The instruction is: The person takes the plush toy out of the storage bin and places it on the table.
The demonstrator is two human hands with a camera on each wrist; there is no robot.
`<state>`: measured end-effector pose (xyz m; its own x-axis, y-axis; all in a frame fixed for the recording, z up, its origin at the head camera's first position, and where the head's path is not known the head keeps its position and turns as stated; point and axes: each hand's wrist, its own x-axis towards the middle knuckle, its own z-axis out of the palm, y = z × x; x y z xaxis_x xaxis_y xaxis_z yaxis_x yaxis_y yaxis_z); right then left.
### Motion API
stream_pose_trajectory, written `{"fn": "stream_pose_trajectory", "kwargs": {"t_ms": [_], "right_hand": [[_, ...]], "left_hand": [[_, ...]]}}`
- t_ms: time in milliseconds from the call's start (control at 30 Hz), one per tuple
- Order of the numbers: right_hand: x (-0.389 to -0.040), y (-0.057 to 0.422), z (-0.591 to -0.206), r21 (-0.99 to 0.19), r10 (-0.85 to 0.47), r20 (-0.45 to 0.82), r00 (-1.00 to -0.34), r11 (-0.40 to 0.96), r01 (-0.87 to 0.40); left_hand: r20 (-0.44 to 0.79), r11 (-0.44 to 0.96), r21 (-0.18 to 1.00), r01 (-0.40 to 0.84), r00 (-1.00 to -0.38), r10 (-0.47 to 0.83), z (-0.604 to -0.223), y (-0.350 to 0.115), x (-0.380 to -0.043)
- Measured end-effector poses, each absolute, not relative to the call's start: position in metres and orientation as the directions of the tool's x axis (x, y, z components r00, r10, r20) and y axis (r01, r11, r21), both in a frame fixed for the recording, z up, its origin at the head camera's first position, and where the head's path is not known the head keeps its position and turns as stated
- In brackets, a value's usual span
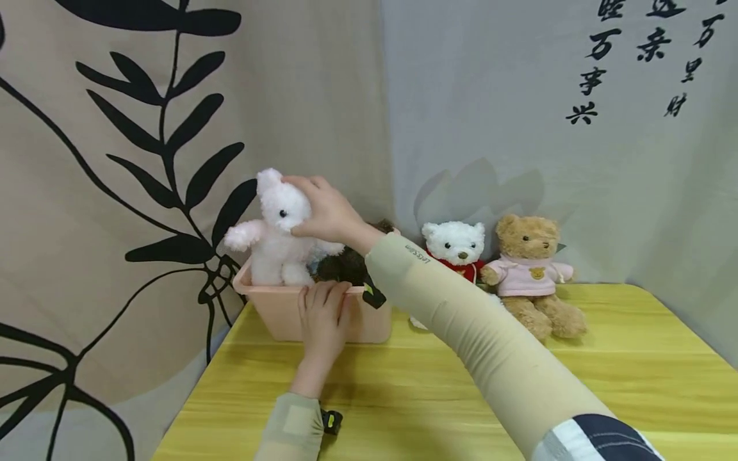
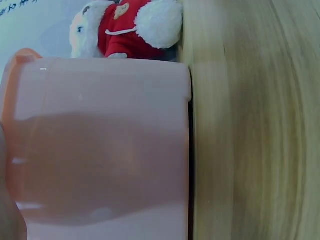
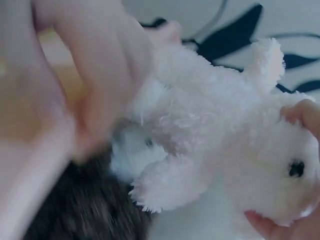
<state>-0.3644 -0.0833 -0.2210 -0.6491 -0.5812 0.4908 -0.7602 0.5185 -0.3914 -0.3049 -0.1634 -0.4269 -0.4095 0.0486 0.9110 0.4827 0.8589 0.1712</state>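
A fluffy white and pale pink plush toy (image 1: 277, 246) stands upright at the left end of a pink plastic bin (image 1: 277, 314). Its head is gripped from the side by my right hand (image 1: 331, 208), thumb near its muzzle. The right wrist view shows the same plush toy (image 3: 215, 110) close up, with fingers (image 3: 305, 115) on its head. My left hand (image 1: 324, 320) holds the bin's front rim, fingertips hooked over the top edge. Dark brown fur (image 1: 346, 266) shows inside the bin beside the white toy, partly behind my right wrist.
Right of the bin, a white teddy bear (image 1: 455, 242) in red sits against the wall, partly hidden by my right arm. Beside it sits a tan teddy bear (image 1: 527, 275) in a pink shirt. Everything stands on a yellow wood-grain table (image 1: 634, 358) before a patterned curtain (image 1: 323, 83).
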Motion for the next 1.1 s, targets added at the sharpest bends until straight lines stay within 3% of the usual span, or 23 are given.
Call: {"fn": "stream_pose_trajectory", "kwargs": {"t_ms": [167,467,700,1100], "right_hand": [[-0.371,-0.045,-0.192,-0.416,-0.495,0.553,-0.671,0.533,-0.736],[-0.380,0.032,-0.149,-0.441,-0.348,0.641,-0.684,0.563,-0.699],[-0.378,0.114,-0.114,-0.385,-0.265,0.696,-0.668,0.647,-0.658],[-0.365,0.270,-0.107,-0.413,-0.134,0.569,-0.811,0.807,-0.423]], "left_hand": [[0.912,0.861,0.174,0.478,-0.408,0.042,-0.426,-0.162,-0.308],[0.881,0.851,0.232,0.472,-0.473,0.022,-0.424,-0.158,-0.303],[0.883,0.847,0.228,0.481,-0.469,0.029,-0.421,-0.160,-0.304],[0.898,0.840,0.223,0.495,-0.439,0.019,-0.419,-0.170,-0.306]]}}
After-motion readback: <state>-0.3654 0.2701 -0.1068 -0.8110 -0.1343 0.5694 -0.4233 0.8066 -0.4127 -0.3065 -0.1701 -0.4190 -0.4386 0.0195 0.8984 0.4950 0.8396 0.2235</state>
